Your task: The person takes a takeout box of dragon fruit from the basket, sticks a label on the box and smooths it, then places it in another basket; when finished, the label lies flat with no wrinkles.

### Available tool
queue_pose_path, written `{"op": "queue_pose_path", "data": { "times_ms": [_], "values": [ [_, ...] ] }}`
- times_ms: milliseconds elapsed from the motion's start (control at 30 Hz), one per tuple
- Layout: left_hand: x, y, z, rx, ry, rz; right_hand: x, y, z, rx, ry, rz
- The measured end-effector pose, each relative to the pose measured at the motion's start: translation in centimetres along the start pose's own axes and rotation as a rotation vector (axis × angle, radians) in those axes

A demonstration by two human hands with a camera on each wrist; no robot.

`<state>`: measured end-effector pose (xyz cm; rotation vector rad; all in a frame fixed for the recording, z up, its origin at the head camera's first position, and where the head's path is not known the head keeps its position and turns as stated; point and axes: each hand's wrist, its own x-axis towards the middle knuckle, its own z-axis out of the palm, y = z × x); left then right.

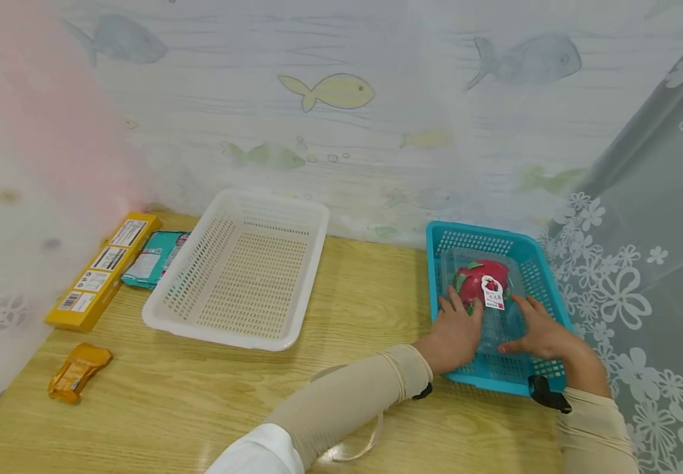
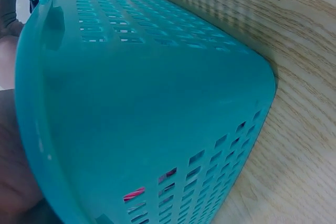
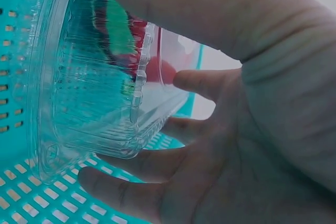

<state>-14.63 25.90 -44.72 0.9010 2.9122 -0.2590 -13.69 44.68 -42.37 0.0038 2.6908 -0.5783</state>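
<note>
A red dragon fruit (image 1: 480, 270) with green-tipped scales lies in a clear plastic box (image 1: 493, 329), which sits inside the turquoise basket (image 1: 483, 380). A white label (image 1: 492, 294) is on the box. My left hand (image 1: 455, 337) rests at the box's left side, fingers extended over it near the fruit. On the right, my right hand (image 1: 545, 337) is spread beside the box, with thumb and fingers apart. In the right wrist view its fingers (image 3: 142, 166) reach straight along the box. The left wrist view mostly shows the basket's outer wall (image 2: 142, 98), hiding the left fingers.
A white slatted basket (image 1: 311, 276) stands left of centre on the wooden table (image 1: 371, 296). Left of it lie a long yellow box (image 1: 101, 280), a teal packet (image 1: 150, 260) and a small orange packet (image 1: 79, 372). Fish-patterned and flowered curtains hang behind and at the right.
</note>
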Motion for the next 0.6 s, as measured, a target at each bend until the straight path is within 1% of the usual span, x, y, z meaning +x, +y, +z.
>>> {"op": "queue_pose_path", "data": {
  "times_ms": [133, 233, 367, 467, 500, 567, 600],
  "values": [
    [0.2, -0.1, 0.1, -0.023, 0.023, 0.008, 0.0, 0.0, -0.1, -0.001, -0.002, -0.007],
    [0.2, -0.1, 0.1, -0.037, 0.012, 0.012, 0.1, 0.1, -0.1, -0.006, -0.001, -0.006],
    [0.2, 0.0, -0.1, -0.098, 0.007, 0.011, 0.0, 0.2, -0.2, -0.009, -0.004, 0.003],
    [-0.3, -0.4, 0.2, -0.188, 0.054, 0.027, -0.3, 0.2, -0.3, -0.015, -0.004, 0.002],
    [-0.6, -0.7, 0.4, -0.213, 0.085, 0.043, -0.5, 0.1, -0.3, -0.019, 0.002, 0.004],
    [-1.4, -1.6, 0.8, -0.251, 0.155, 0.080, -1.3, -0.3, -0.1, -0.047, 0.043, -0.001],
    [-2.1, -2.1, 0.9, -0.264, 0.188, 0.096, -1.8, -0.6, 0.2, -0.067, 0.083, -0.007]
  ]
}}
